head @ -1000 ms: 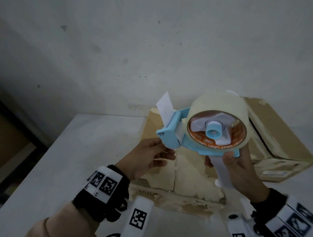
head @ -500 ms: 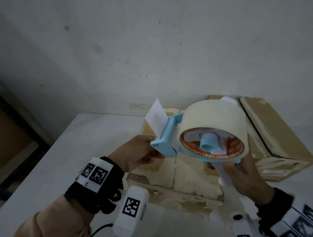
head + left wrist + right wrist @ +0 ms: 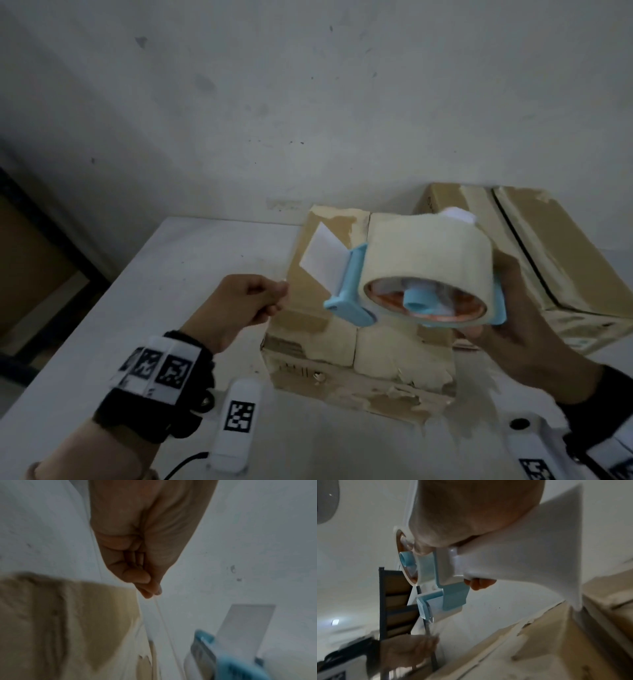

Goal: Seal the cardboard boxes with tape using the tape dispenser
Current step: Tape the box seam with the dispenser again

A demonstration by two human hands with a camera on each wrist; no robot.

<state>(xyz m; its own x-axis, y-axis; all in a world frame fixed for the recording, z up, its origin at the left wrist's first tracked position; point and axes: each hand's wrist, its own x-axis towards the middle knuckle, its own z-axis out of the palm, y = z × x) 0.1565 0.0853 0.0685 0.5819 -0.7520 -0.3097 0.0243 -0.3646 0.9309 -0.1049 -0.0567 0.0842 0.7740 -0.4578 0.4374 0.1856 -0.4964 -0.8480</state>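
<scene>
My right hand (image 3: 503, 308) grips the white handle of a blue tape dispenser (image 3: 352, 294) that carries a wide beige tape roll (image 3: 424, 260), held tilted above a worn cardboard box (image 3: 308, 346). Left of the dispenser's front, my left hand (image 3: 279, 296) pinches the end of a thin clear tape strip (image 3: 164, 622) between thumb and fingertips. The strip runs from those fingers to the dispenser (image 3: 231, 662). In the right wrist view the handle (image 3: 496, 563) fills my palm. A second cardboard box (image 3: 565, 260) lies at the back right.
Both boxes stand on a white table (image 3: 171, 274) set against a pale wall (image 3: 308, 102). A dark shelf frame (image 3: 41, 240) stands off the table's left edge. A white tagged device (image 3: 238, 425) with a cable lies near the front edge.
My left hand has drawn away to the left from the dispenser's front, pulling out tape. The dispenser has tipped flatter and shifted right over the box.
</scene>
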